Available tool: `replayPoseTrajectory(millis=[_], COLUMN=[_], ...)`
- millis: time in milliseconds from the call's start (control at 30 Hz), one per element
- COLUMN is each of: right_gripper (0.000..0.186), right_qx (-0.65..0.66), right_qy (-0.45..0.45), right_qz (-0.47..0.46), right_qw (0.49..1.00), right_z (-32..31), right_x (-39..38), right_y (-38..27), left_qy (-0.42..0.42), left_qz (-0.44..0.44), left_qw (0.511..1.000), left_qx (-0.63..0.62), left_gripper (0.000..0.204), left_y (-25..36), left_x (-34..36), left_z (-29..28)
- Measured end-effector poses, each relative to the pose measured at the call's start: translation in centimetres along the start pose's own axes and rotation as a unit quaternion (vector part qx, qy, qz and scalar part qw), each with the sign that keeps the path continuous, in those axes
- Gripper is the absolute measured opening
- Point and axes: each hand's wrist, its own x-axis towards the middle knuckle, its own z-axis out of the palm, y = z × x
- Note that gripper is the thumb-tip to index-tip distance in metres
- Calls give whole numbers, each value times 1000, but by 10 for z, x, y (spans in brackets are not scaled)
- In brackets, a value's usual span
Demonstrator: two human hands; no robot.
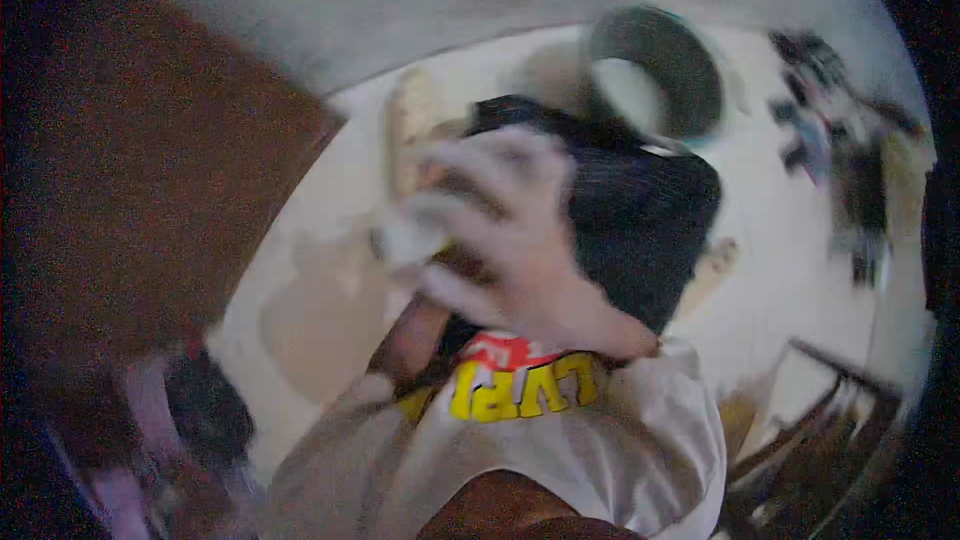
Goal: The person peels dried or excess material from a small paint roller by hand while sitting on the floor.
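My right hand (510, 240) is blurred by motion across the middle of the view, its fingers curved and somewhat apart over a small pale item (405, 230); whether it grips that item I cannot tell. My left hand (420, 315) is behind it, mostly hidden, so its fingers cannot be made out. Under and beyond my hands lies a large black padded or cloth-like surface (640, 230). A blurred tan, elongated item (408, 110) is just past my hands on the left.
A dark round bucket-like container (680, 70) stands beyond the black surface on the pale floor (310, 250). A brown panel (170, 160) fills the left. Dark jumbled items (830, 160) lie at the right, a brown frame (840, 400) at lower right, and dark bundles (200, 410) at lower left.
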Motion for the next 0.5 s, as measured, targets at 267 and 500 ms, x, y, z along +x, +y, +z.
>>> replayPoseTrajectory(millis=[267,500], right_gripper=[71,87], right_qx=[-44,-55], right_qy=[-26,-28], right_qz=[66,21], right_qw=[997,998], right_z=[-6,-22], right_x=[-20,-30], right_y=[15,28], left_qy=[-48,-136], left_qz=[-10,68], left_qw=[987,830], left_qx=[156,536], left_gripper=[9,9], left_y=[-11,-39], left_x=[15,35], left_z=[-6,-47])
